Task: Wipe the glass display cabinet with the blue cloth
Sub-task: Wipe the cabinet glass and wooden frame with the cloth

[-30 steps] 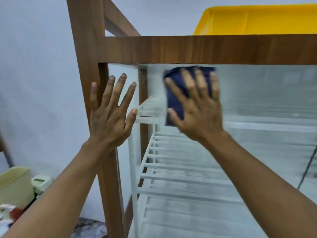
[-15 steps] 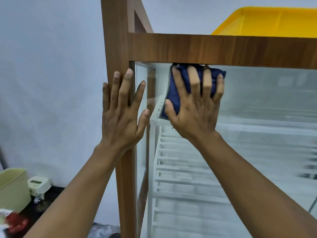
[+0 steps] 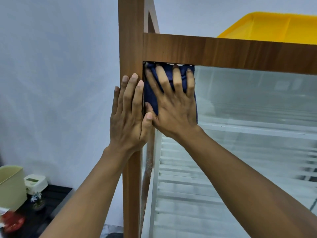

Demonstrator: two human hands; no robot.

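Note:
The glass display cabinet (image 3: 253,103) has a brown wooden frame and white slatted shelves behind its front pane. My right hand (image 3: 173,107) presses a dark blue cloth (image 3: 151,97) flat against the glass, fingers spread, in the pane's top left corner just under the wooden top rail. My left hand (image 3: 129,115) lies flat with straight fingers on the vertical wooden corner post (image 3: 131,40), right beside the cloth. Most of the cloth is hidden under my right hand.
A yellow plastic tray (image 3: 271,26) sits on top of the cabinet at the right. At the lower left a pale yellow bin (image 3: 10,186), a small white box (image 3: 35,182) and a red object (image 3: 12,222) stand on a dark surface. A pale wall lies behind.
My right hand has slid the cloth left and up into the pane's top left corner. My left hand stays flat on the post. The view has shifted left.

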